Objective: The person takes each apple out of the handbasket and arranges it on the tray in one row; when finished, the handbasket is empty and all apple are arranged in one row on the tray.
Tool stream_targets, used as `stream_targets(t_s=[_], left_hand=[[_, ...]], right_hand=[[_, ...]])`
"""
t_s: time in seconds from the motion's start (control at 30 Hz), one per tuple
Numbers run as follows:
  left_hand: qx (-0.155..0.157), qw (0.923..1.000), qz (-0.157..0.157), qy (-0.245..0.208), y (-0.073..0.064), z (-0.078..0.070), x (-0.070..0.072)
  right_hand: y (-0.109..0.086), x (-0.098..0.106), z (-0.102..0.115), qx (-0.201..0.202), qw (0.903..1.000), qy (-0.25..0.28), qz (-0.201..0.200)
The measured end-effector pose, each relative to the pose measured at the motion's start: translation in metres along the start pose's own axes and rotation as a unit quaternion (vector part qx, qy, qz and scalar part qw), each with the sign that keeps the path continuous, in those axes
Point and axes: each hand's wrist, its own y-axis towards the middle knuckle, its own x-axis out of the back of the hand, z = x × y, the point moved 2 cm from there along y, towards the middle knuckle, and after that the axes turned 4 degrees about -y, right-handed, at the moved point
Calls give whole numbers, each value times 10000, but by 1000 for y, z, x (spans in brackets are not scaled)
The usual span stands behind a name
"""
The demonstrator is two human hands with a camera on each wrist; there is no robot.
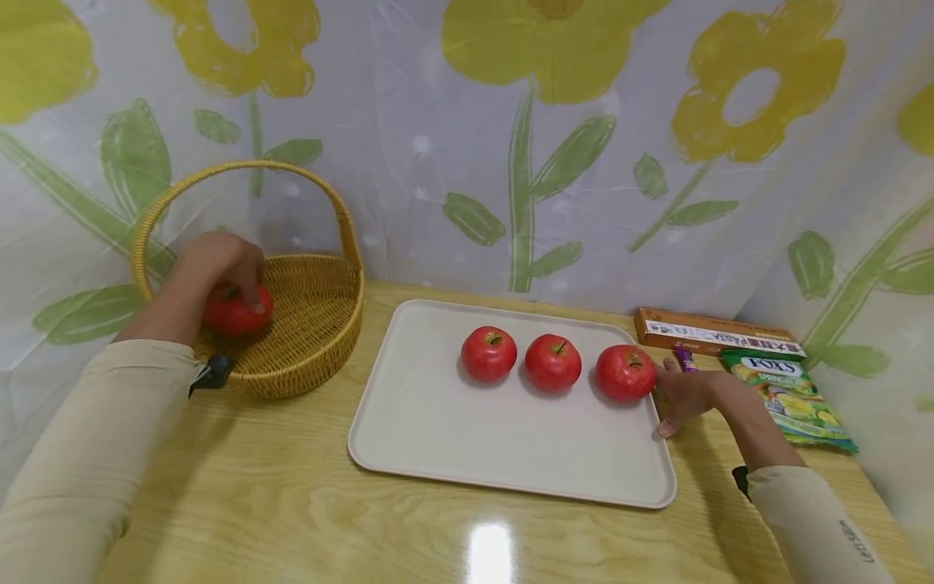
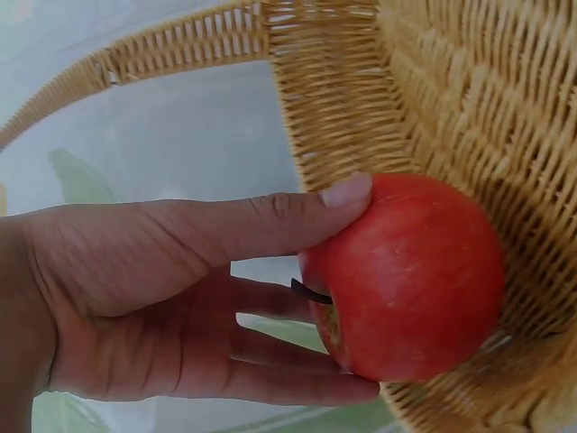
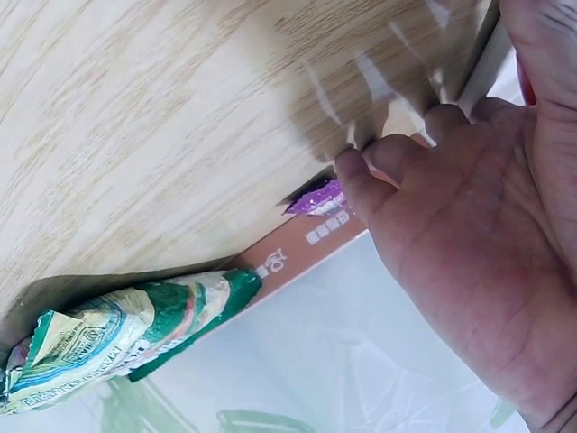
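Observation:
My left hand (image 1: 228, 264) grips a red apple (image 2: 415, 280) by its stem end, thumb on one side and fingers on the other. Hand and apple are inside the left part of a wicker basket (image 1: 321, 369) with a tall hoop handle. On a pale rectangular tray (image 1: 467, 438), three red apples sit in a row: a left one (image 1: 489, 354), a middle one (image 1: 553, 362) and a right one (image 1: 625, 373). My right hand (image 1: 689, 393) is at the tray's right edge, close beside the right apple, fingers spread and thumb by the rim.
Behind the right hand lie an orange-brown pasta box (image 1: 718, 332), a purple wrapper (image 1: 684, 357) and a green candy bag (image 1: 791, 397). All this stands on a wooden table (image 1: 292, 503). A flower-printed curtain (image 1: 409, 162) hangs along the back and right.

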Motion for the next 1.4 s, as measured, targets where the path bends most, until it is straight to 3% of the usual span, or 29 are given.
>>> stream_targets(t_s=[0.17,0.4,0.63,0.77,0.83,0.9,1.0,1.07,1.13,1.27,1.4], left_hand=[[142,9998,104,-108,-4,-3,6],[52,9998,165,-84,-11,-11,14],[-130,9990,411,77,-23,-31,24],[-266,9982,436,-303,-28,-49,30],[-552,9963,379,-542,-30,-60,33],[-1094,9922,217,-557,-31,-72,35],[-2071,9765,-110,-591,-31,-91,36],[-2529,9654,-318,-553,-31,-103,35],[-2762,9579,-376,-684,-31,-116,34],[-2917,9525,-361,-798,-27,-142,30],[-3261,9421,-279,-735,-18,-167,21]], right_hand=[[4,0,2,-28,9999,103,33],[4,0,1,-9,10000,30,32],[5,2,3,20,10000,-79,29],[3,3,0,-8,9999,-113,12],[2,4,-1,15,10000,-96,-6],[1,4,-1,10,10000,-52,6],[0,2,-2,17,10000,49,38],[0,1,-3,24,9999,125,68],[-1,1,-3,44,9999,119,69],[-1,2,-3,4,10000,5,25],[0,2,-3,-2,10000,-60,31]])
